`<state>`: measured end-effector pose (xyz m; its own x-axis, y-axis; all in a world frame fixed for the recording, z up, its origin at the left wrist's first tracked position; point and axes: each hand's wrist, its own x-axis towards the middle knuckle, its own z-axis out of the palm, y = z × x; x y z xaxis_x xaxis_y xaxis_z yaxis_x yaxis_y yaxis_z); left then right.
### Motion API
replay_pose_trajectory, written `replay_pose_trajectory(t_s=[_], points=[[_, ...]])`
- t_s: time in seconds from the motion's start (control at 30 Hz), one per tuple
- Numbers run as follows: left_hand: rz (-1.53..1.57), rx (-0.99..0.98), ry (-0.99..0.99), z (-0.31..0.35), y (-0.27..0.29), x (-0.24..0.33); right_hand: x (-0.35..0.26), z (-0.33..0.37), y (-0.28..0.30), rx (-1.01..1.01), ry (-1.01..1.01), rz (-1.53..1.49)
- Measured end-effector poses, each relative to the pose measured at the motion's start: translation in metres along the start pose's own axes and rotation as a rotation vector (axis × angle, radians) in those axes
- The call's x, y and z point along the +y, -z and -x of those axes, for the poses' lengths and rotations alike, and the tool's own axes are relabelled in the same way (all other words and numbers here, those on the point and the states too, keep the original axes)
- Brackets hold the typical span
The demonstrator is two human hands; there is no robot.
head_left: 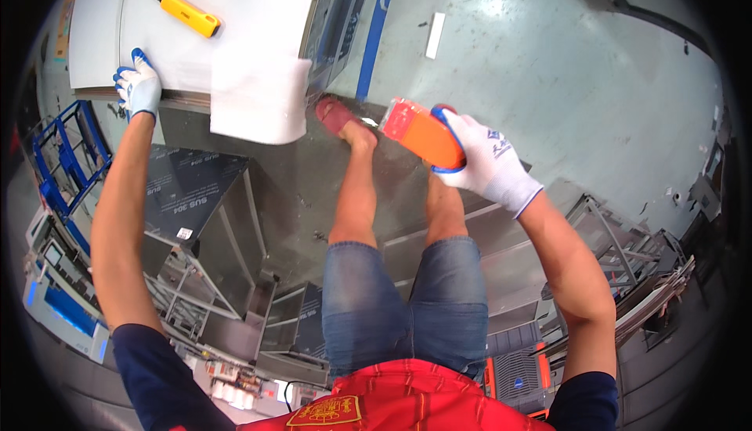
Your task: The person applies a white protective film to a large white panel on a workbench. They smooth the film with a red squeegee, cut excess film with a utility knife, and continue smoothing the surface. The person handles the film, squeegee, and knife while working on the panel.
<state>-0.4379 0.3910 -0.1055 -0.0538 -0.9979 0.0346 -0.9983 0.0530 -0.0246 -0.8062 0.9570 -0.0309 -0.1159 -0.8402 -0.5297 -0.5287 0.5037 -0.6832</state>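
head view: right hand (487, 161) grips orange tape dispenser (423, 135); left hand (139, 86) on white panel (235, 8).

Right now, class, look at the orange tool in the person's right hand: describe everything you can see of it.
The orange tape dispenser looks like hard plastic, with a flat orange front plate and a blue-edged round part at the rear, half hidden by the glove. The right hand, in a white knit glove, grips it from behind and holds it in the air above the grey floor, tilted, its front end pointing toward the white panel. Only the glove touches it. Any tape roll is hidden.
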Motion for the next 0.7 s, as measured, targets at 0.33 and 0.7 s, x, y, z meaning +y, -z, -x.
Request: replay_pose_trajectory(t_s=[0.33, 0.7], points=[[0.095, 0.123, -0.515, 0.117, 0.001, 0.052, 0.021, 0.003, -0.018, 0.052, 0.122, -0.067], [0.854, -0.056, -0.091, 0.195, 0.055, 0.049, 0.046, -0.001, -0.029, -0.076, -0.150, 0.171]])
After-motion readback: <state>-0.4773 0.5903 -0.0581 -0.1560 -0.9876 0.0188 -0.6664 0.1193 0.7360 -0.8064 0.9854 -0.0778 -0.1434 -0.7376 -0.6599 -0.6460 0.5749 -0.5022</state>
